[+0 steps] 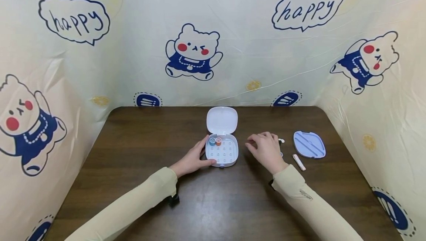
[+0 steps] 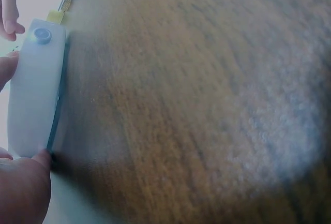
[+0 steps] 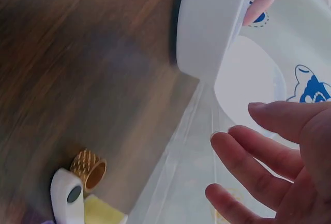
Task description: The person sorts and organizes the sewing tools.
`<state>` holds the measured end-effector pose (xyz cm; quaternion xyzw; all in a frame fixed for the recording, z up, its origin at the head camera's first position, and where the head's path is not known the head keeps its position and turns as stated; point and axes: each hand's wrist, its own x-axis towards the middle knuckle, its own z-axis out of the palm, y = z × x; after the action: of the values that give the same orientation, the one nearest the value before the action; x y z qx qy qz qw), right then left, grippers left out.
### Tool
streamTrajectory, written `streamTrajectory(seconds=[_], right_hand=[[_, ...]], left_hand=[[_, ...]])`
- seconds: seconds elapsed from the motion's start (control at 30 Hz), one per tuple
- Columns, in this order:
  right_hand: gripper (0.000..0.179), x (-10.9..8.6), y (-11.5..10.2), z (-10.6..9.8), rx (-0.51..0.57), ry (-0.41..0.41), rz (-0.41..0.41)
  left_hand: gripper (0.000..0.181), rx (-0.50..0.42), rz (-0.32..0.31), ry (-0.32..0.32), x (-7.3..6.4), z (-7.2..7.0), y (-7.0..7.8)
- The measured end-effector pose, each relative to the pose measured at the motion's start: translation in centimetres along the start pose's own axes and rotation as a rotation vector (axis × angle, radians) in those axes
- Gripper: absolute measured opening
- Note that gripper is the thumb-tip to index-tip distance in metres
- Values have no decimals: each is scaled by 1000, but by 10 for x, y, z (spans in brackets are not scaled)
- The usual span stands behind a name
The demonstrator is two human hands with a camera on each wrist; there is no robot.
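Observation:
A small white box with rows of pegs inside stands on the table, its lid raised at the back. A blue ring-like piece and an orange one sit side by side in its back left part. My left hand holds the box by its left side, thumb at the front corner and fingers farther back. To the right of the box hovers my right hand, fingers loosely bent and nothing between them. In the right wrist view a gold knurled ring lies on the table below that hand.
Beside the gold ring are a white piece with a dark oval and a yellow piece. A light blue tray with a diagonal bar lies at the right, near a short white and pinkish stick. Patterned cloth hangs behind the table.

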<state>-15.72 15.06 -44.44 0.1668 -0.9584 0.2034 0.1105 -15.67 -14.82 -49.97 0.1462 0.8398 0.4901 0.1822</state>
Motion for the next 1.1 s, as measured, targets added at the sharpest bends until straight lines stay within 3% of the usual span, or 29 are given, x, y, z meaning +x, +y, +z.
streamTrajectory(seconds=[1.1], right_hand=[[20, -31, 55, -22, -36, -30, 35]], left_hand=[[106, -11, 9, 0, -3, 0, 4]])
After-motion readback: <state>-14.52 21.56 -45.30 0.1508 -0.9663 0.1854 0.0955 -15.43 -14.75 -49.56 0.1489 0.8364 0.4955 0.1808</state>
